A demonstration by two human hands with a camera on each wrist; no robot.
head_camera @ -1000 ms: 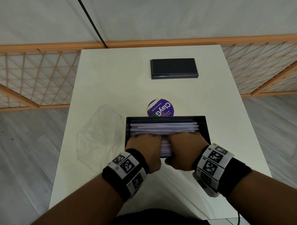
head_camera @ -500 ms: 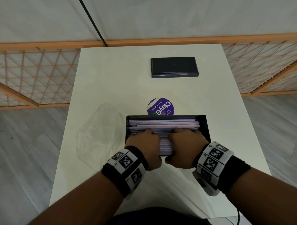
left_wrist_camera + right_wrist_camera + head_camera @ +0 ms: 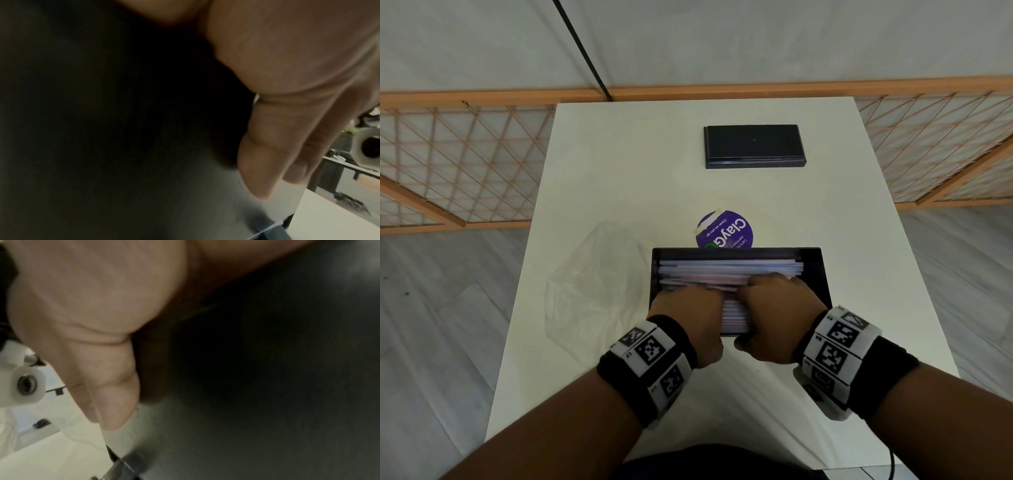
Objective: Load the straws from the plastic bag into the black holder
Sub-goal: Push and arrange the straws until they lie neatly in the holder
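The black holder (image 3: 820, 274) sits at the table's near middle, packed with pale pink and white straws (image 3: 722, 270) lying left to right. Both hands are on the near half of the pile. My left hand (image 3: 690, 303) has its fingers bent down into the straws at the left. My right hand (image 3: 774, 291) reaches a little farther in, fingers curled over the straws. In the wrist views each thumb (image 3: 267, 154) (image 3: 111, 394) lies against a dark blurred surface; the fingertips are hidden. The crumpled clear plastic bag (image 3: 592, 284) lies left of the holder.
A flat black lid (image 3: 755, 145) lies at the far middle of the white table (image 3: 619, 171). A round purple sticker (image 3: 724, 229) shows just behind the holder. Orange lattice fencing (image 3: 448, 164) flanks the table on both sides.
Both hands have slid farther over the straws, the right one more, toward the far right. The straw pile looks flatter and more even.
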